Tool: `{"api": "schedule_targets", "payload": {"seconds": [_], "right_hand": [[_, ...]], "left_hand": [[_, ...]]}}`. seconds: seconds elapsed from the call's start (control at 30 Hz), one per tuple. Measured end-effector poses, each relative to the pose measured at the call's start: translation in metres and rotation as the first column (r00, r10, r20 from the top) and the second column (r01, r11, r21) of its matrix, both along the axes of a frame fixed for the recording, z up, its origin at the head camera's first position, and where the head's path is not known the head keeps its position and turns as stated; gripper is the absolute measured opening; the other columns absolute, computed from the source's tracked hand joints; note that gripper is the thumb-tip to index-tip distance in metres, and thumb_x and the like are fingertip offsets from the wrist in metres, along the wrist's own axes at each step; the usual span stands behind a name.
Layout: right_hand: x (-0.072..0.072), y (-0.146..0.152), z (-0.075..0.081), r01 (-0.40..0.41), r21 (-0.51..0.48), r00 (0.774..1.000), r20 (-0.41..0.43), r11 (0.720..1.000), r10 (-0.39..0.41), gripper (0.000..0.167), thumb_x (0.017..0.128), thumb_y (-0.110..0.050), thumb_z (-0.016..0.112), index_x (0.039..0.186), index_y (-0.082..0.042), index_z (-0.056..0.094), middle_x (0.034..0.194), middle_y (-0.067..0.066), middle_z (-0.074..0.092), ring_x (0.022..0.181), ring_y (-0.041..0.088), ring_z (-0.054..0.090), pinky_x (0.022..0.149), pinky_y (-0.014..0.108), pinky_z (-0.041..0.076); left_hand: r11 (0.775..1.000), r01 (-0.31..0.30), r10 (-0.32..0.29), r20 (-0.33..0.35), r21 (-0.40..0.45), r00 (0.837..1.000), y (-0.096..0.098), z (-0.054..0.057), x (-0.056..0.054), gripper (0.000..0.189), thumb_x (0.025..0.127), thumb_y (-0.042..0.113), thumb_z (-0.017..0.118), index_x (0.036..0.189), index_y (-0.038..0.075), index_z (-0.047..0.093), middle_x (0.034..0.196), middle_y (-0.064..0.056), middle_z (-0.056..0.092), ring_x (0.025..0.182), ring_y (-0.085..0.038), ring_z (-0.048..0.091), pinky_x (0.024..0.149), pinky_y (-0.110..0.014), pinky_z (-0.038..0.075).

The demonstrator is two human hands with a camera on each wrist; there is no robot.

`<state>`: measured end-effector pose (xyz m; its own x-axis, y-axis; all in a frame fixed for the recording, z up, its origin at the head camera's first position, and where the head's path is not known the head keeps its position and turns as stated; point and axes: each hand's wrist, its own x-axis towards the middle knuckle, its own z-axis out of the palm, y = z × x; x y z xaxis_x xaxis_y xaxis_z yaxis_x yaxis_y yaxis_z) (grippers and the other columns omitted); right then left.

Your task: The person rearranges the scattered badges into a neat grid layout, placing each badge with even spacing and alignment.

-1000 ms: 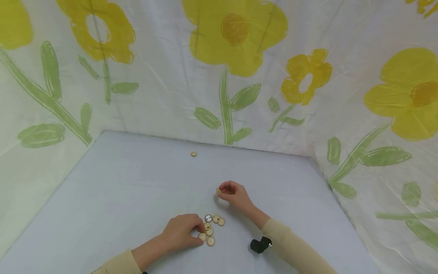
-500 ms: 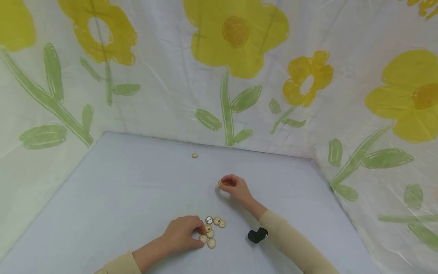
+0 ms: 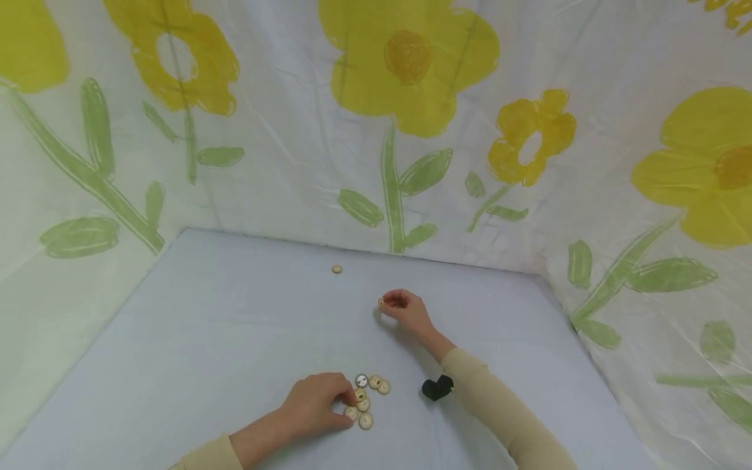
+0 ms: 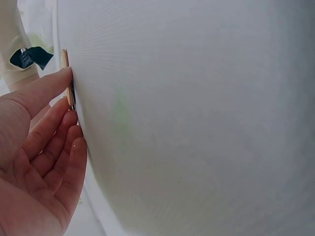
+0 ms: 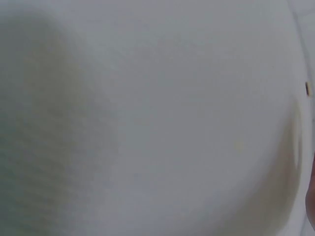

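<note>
At the far left, the curtain [image 3: 282,163] shows yellow flowers with green stems; it rises behind the grey worktop [image 3: 194,339]. A beige sleeve [image 3: 211,454] comes in from the bottom and leads to my left hand [image 3: 317,405], which rests low over the worktop, thumb and forefinger curved around the edge disc [image 3: 351,412] and touching it. The far disc [image 3: 337,269] lies alone near the back edge, well apart from both my hands.

Just right of my left fingertips sits a loose cluster of 7 discs, the edge disc among them. 6 are pale with dark marks, and 1, the silver disc [image 3: 361,380], shows a metal back. Some overlap; the front disc [image 3: 365,421] is the one closest to me.

Farther back and to the right, my right hand [image 3: 408,313] pinches the held disc [image 3: 381,303] between thumb and fingertips, tilted up on its edge. In the right wrist view only a sliver of that hand shows. Its beige right sleeve [image 3: 505,405] runs down to the right, with a black piece [image 3: 437,387] beside it.
</note>
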<state>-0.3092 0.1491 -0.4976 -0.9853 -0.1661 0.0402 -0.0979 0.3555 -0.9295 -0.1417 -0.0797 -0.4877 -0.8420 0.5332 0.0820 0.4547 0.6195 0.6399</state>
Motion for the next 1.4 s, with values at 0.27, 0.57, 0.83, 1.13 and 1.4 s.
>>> {"api": "schedule_targets", "payload": {"seconds": [0.27, 0.57, 0.83, 1.13, 1.4], "right_hand": [[-0.013, -0.004, -0.002, 0.010, 0.034, 1.000, -0.019, 0.999, -0.010, 0.024, 0.082, -0.013, 0.077, 0.102, -0.002, 0.068, 0.090, 0.004, 0.067, 0.081, 0.014, 0.060, 0.070, 0.025, 0.047], [-0.032, -0.012, -0.006, 0.064, 0.108, 0.997, -0.055, 0.992, -0.058, 0.023, 0.082, -0.014, 0.078, 0.101, -0.005, 0.069, 0.089, 0.003, 0.067, 0.081, 0.013, 0.060, 0.070, 0.025, 0.046], [-0.043, -0.017, -0.002, 0.087, 0.124, 0.995, -0.065, 0.988, -0.080, 0.023, 0.082, -0.013, 0.077, 0.101, -0.004, 0.069, 0.090, 0.004, 0.068, 0.080, 0.013, 0.059, 0.069, 0.024, 0.046], [-0.058, -0.021, 0.000, 0.105, 0.133, 0.994, -0.047, 0.986, -0.099, 0.023, 0.083, -0.014, 0.076, 0.103, -0.004, 0.068, 0.093, 0.005, 0.068, 0.084, 0.016, 0.060, 0.070, 0.025, 0.046], [-0.070, -0.027, 0.000, 0.129, 0.134, 0.991, -0.061, 0.983, -0.121, 0.023, 0.083, -0.014, 0.076, 0.102, -0.004, 0.068, 0.093, 0.006, 0.068, 0.084, 0.016, 0.061, 0.072, 0.025, 0.046]], "left_hand": [[1.000, -0.002, 0.002, 0.020, -0.011, 1.000, 0.001, -0.001, -0.001, 0.021, 0.073, 0.030, 0.083, 0.086, 0.025, 0.067, 0.083, 0.021, 0.057, 0.079, 0.000, 0.055, 0.070, -0.029, 0.046], [1.000, -0.003, 0.003, 0.016, -0.013, 1.000, 0.001, -0.002, -0.001, 0.022, 0.072, 0.030, 0.083, 0.085, 0.027, 0.066, 0.082, 0.022, 0.057, 0.078, 0.002, 0.053, 0.068, -0.028, 0.045], [1.000, 0.000, 0.000, 0.007, 0.002, 1.000, 0.000, -0.003, -0.001, 0.021, 0.072, 0.030, 0.083, 0.086, 0.026, 0.067, 0.083, 0.022, 0.057, 0.079, 0.003, 0.053, 0.069, -0.028, 0.046], [1.000, 0.004, -0.004, 0.018, -0.002, 1.000, 0.000, -0.003, -0.001, 0.021, 0.073, 0.030, 0.082, 0.087, 0.026, 0.067, 0.083, 0.023, 0.056, 0.079, 0.003, 0.053, 0.069, -0.027, 0.045], [1.000, 0.007, -0.007, 0.020, 0.003, 1.000, 0.000, -0.004, -0.001, 0.022, 0.073, 0.031, 0.083, 0.087, 0.026, 0.067, 0.084, 0.023, 0.057, 0.080, 0.003, 0.054, 0.069, -0.027, 0.046]]}}
